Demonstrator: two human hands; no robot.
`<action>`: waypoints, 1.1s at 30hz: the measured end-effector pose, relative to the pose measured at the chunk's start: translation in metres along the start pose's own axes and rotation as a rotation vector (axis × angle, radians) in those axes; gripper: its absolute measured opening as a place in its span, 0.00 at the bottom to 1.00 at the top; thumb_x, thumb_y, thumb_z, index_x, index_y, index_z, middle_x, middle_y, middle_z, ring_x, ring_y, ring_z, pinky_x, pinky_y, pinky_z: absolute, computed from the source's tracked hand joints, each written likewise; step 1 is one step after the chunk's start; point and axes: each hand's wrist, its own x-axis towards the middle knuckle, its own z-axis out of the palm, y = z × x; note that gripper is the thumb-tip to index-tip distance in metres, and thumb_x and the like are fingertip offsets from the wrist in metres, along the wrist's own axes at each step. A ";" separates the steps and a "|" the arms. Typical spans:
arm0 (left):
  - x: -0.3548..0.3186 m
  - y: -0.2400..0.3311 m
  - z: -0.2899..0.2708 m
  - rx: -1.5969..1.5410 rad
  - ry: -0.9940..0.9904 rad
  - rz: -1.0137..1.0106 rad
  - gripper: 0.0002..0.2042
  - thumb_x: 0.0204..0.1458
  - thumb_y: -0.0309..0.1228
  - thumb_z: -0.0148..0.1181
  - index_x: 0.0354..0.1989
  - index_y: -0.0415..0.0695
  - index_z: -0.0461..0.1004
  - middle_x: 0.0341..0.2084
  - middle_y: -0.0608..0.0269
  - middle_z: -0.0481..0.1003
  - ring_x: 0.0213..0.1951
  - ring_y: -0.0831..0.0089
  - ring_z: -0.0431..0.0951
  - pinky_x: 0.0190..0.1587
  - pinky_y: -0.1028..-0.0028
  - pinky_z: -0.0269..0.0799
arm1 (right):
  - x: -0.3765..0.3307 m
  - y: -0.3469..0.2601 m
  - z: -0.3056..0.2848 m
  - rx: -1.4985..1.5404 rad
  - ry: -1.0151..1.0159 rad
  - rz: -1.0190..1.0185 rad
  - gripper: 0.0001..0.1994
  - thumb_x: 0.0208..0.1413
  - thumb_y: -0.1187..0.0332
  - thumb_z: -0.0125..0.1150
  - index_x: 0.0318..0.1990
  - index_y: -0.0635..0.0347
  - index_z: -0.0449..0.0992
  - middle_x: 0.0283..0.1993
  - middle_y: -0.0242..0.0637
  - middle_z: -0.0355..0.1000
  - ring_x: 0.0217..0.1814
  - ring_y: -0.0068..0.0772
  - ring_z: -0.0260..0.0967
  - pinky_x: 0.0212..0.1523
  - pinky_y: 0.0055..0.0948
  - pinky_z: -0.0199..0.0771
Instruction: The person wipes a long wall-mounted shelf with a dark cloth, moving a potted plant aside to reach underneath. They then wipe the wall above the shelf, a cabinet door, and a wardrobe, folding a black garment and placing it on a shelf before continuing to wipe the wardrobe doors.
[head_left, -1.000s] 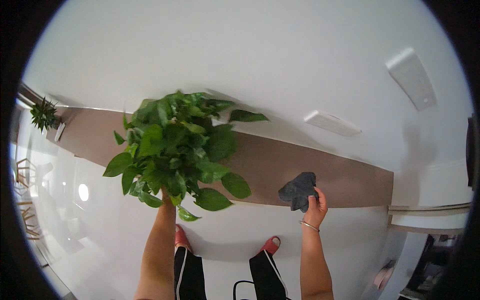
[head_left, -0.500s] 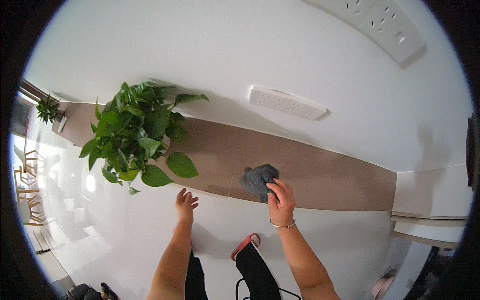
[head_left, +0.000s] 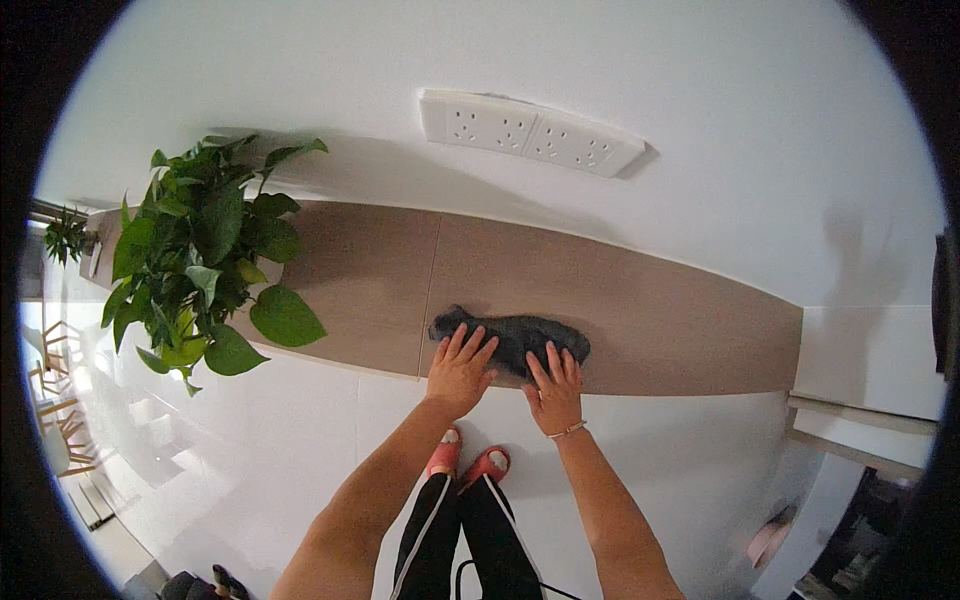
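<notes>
A dark grey cloth (head_left: 512, 338) lies stretched lengthwise on the brown wood-look ledge (head_left: 660, 300) along the wall. My left hand (head_left: 461, 372) rests on the cloth's left part, fingers extended and slightly spread. On its right part lies my right hand (head_left: 556, 388), fingers also stretched out, with a bracelet at the wrist. Both palms are down at the near edge of the ledge, pressing on the cloth without gripping it.
A leafy green potted plant (head_left: 200, 260) stands on the ledge to the left, its leaves overhanging the front edge. A white socket strip (head_left: 530, 132) is on the wall behind. At the right end is a white cabinet (head_left: 865, 350). Wooden chairs (head_left: 65, 430) stand far left.
My left hand has come up onto the cloth. The cloth, bunched in my right hand before, is now spread flat on the ledge. The view has shifted, and my feet are closer together.
</notes>
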 end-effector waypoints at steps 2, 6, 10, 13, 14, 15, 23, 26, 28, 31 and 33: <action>0.004 -0.002 0.001 0.172 -0.089 -0.009 0.28 0.59 0.46 0.51 0.68 0.55 0.57 0.70 0.64 0.51 0.72 0.59 0.45 0.70 0.53 0.42 | 0.003 0.005 0.009 -0.067 -0.059 0.003 0.27 0.59 0.55 0.53 0.65 0.46 0.63 0.72 0.47 0.48 0.70 0.61 0.46 0.67 0.60 0.48; 0.027 -0.032 -0.014 0.316 -0.153 0.031 0.31 0.59 0.53 0.47 0.70 0.61 0.53 0.71 0.66 0.48 0.72 0.58 0.43 0.70 0.49 0.37 | 0.032 0.014 0.007 -0.150 -0.104 0.016 0.25 0.62 0.51 0.48 0.66 0.41 0.63 0.73 0.43 0.49 0.72 0.58 0.46 0.67 0.60 0.47; 0.072 -0.051 -0.028 0.298 -0.040 0.052 0.31 0.58 0.52 0.49 0.70 0.60 0.54 0.71 0.65 0.49 0.72 0.57 0.44 0.70 0.49 0.38 | 0.087 0.031 -0.001 -0.153 -0.068 0.041 0.25 0.62 0.49 0.45 0.66 0.39 0.62 0.73 0.40 0.50 0.72 0.56 0.46 0.67 0.60 0.47; 0.057 -0.051 -0.026 0.276 -0.054 -0.006 0.32 0.57 0.52 0.51 0.69 0.58 0.55 0.71 0.64 0.49 0.72 0.57 0.44 0.70 0.49 0.40 | 0.094 0.020 0.006 -0.146 -0.042 0.063 0.26 0.61 0.47 0.46 0.66 0.38 0.62 0.73 0.40 0.50 0.72 0.57 0.47 0.67 0.62 0.47; 0.050 -0.050 -0.028 0.279 -0.057 -0.029 0.32 0.56 0.52 0.52 0.69 0.58 0.55 0.71 0.63 0.49 0.72 0.57 0.44 0.70 0.49 0.40 | 0.088 0.013 0.014 -0.138 -0.038 0.039 0.26 0.61 0.47 0.46 0.66 0.38 0.63 0.73 0.40 0.51 0.71 0.57 0.47 0.66 0.63 0.47; 0.029 -0.050 -0.022 0.298 -0.028 -0.015 0.34 0.54 0.54 0.54 0.69 0.56 0.56 0.71 0.61 0.49 0.72 0.56 0.44 0.70 0.49 0.41 | 0.064 0.003 0.025 -0.135 -0.037 0.021 0.27 0.61 0.46 0.46 0.66 0.38 0.63 0.72 0.40 0.51 0.71 0.57 0.47 0.66 0.64 0.47; -0.082 -0.071 -0.013 0.286 -0.206 -0.046 0.40 0.50 0.60 0.56 0.69 0.57 0.55 0.70 0.59 0.49 0.71 0.51 0.44 0.70 0.48 0.38 | -0.008 -0.061 0.036 -0.003 -0.112 -0.006 0.29 0.57 0.43 0.50 0.65 0.36 0.64 0.73 0.39 0.51 0.70 0.56 0.49 0.65 0.64 0.45; -0.018 -0.090 -0.028 0.302 -0.071 -0.072 0.38 0.50 0.56 0.57 0.70 0.57 0.55 0.70 0.60 0.51 0.71 0.55 0.45 0.69 0.49 0.40 | 0.047 -0.058 0.035 -0.015 -0.093 -0.019 0.28 0.58 0.45 0.50 0.65 0.36 0.64 0.73 0.38 0.50 0.71 0.55 0.47 0.67 0.64 0.43; 0.030 -0.103 -0.039 0.307 0.038 -0.098 0.35 0.53 0.54 0.55 0.68 0.55 0.57 0.70 0.60 0.51 0.71 0.55 0.46 0.69 0.48 0.41 | 0.099 -0.052 0.036 -0.042 -0.040 -0.059 0.27 0.60 0.46 0.48 0.67 0.38 0.62 0.74 0.37 0.47 0.73 0.54 0.44 0.68 0.63 0.40; 0.080 -0.139 -0.053 0.343 0.185 -0.187 0.34 0.54 0.53 0.52 0.68 0.53 0.57 0.70 0.59 0.52 0.70 0.54 0.48 0.69 0.48 0.42 | 0.184 -0.064 0.031 -0.007 -0.157 -0.009 0.27 0.63 0.47 0.42 0.68 0.38 0.60 0.74 0.38 0.48 0.75 0.53 0.40 0.70 0.58 0.38; 0.092 -0.156 -0.060 0.339 0.231 -0.223 0.33 0.55 0.53 0.51 0.68 0.53 0.57 0.69 0.58 0.53 0.70 0.53 0.48 0.68 0.47 0.43 | 0.222 -0.070 0.027 0.008 -0.198 -0.025 0.27 0.63 0.45 0.41 0.68 0.37 0.59 0.75 0.36 0.47 0.76 0.51 0.39 0.71 0.57 0.38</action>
